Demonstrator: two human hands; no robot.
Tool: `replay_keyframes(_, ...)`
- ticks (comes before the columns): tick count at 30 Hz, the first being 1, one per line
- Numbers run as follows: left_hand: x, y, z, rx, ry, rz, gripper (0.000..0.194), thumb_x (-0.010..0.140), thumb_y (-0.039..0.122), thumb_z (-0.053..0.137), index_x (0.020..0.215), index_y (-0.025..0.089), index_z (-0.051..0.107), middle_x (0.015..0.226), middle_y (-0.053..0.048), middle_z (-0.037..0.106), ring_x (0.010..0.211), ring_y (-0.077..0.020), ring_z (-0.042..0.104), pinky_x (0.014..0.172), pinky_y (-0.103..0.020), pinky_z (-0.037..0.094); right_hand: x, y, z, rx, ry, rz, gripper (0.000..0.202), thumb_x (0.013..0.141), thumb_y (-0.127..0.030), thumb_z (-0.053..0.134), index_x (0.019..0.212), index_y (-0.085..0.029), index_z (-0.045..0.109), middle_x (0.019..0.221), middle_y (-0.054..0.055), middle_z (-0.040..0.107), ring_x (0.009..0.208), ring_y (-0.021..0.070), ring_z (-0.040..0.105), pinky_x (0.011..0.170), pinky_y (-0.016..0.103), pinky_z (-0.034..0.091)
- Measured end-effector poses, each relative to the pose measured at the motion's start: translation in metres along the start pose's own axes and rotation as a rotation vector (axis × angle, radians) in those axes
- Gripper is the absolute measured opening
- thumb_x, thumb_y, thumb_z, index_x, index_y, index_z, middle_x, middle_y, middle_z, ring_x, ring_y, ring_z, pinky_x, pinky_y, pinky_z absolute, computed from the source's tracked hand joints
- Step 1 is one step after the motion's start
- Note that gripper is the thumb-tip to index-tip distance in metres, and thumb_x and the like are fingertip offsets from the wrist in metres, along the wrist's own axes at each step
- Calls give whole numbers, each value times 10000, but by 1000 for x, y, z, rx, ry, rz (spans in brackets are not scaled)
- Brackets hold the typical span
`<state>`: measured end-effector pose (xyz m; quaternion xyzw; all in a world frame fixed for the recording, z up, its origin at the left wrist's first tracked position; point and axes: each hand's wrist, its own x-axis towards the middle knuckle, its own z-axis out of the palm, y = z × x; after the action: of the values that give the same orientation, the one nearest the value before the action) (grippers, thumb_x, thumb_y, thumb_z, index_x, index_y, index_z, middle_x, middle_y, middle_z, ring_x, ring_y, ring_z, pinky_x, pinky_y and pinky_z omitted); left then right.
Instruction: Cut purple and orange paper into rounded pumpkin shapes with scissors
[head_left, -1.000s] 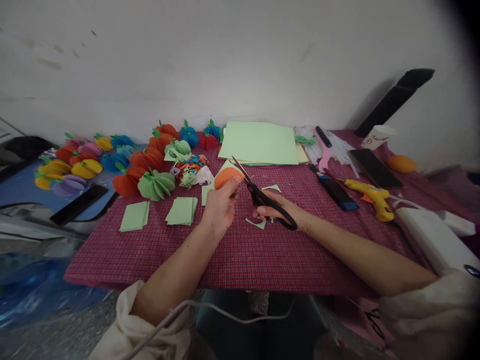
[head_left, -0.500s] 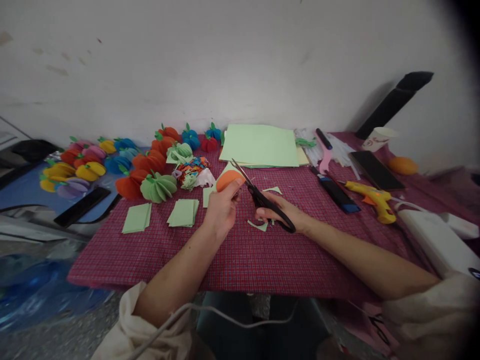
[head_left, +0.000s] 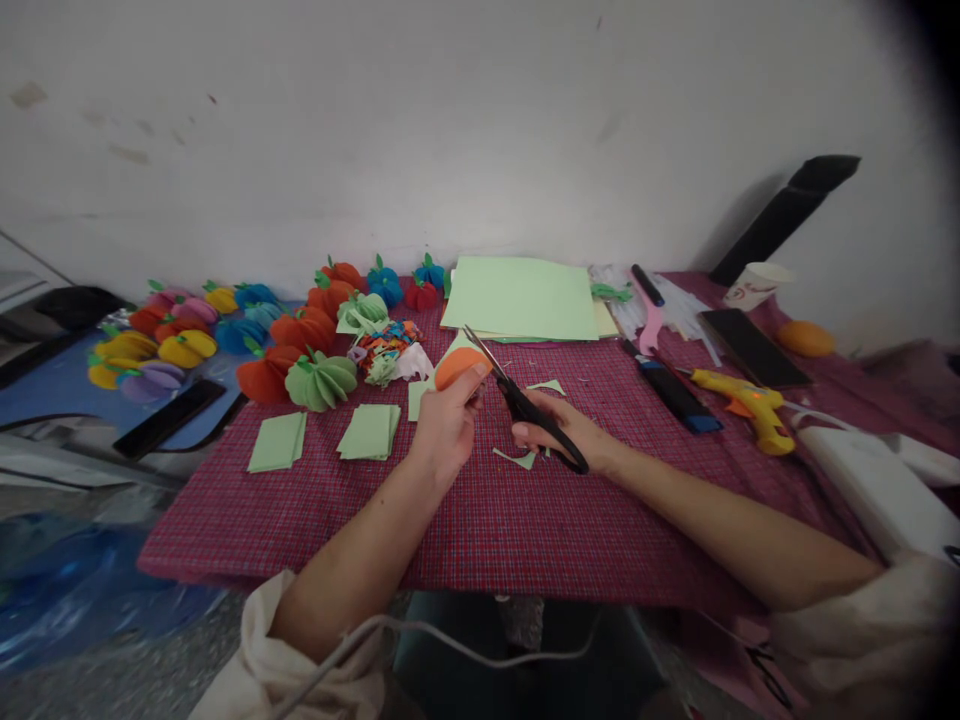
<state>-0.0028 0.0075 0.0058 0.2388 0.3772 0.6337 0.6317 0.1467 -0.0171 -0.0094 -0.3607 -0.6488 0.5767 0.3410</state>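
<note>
My left hand (head_left: 448,415) pinches an orange paper circle (head_left: 459,368) together with pale green paper (head_left: 463,343) that shows behind its upper edge. In my right hand (head_left: 559,432) is a pair of black-handled scissors (head_left: 536,412), fingers wrapped through the handles. The blades point up and left, lying along the right edge of the orange circle. Whether the blades touch the paper is hard to make out. Curved green offcuts (head_left: 516,459) lie under the scissors, and another scrap (head_left: 550,387) sits just beyond my right hand.
Green paper squares (head_left: 367,432) are stacked left of my hands. Paper pumpkins (head_left: 321,380) crowd the back left beside a scrap pile (head_left: 390,345). Green sheets (head_left: 525,298) lie at the back. On the right are a yellow glue gun (head_left: 742,402), a cutter knife (head_left: 671,390) and a paper cup (head_left: 756,284).
The whole view has shifted slightly, so the table sits a little lower. Both hands keep their hold, and the scissors stay beside the orange circle with little visible movement.
</note>
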Motion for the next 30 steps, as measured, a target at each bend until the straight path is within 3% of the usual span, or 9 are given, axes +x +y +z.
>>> replay_keyframes(19, -1, 1, 0, 8, -12, 42, 173, 523, 190, 709, 650, 135, 604, 583, 33, 553, 518, -64, 478, 522, -216, 326, 0, 2, -5, -78, 21, 33, 359, 727, -421, 580, 955, -168, 470, 656, -37, 435, 499, 69, 398, 449, 199, 327)
replay_keyframes(24, 0, 1, 0, 5, -9, 49, 176, 525, 192, 712, 651, 126, 608, 578, 30, 554, 523, -65, 482, 520, -211, 330, 0, 3, -7, -80, 9, -2, 293, 729, -378, 587, 908, -170, 485, 640, -45, 439, 487, 66, 394, 444, 197, 316)
replay_keyframes(30, -1, 2, 0, 19, -23, 72, 178, 530, 194, 708, 656, 124, 605, 594, 23, 552, 531, -65, 476, 512, -203, 330, 0, 0, -10, -108, 19, 18, 370, 717, -377, 600, 994, -154, 501, 598, -54, 419, 478, 66, 382, 446, 201, 303)
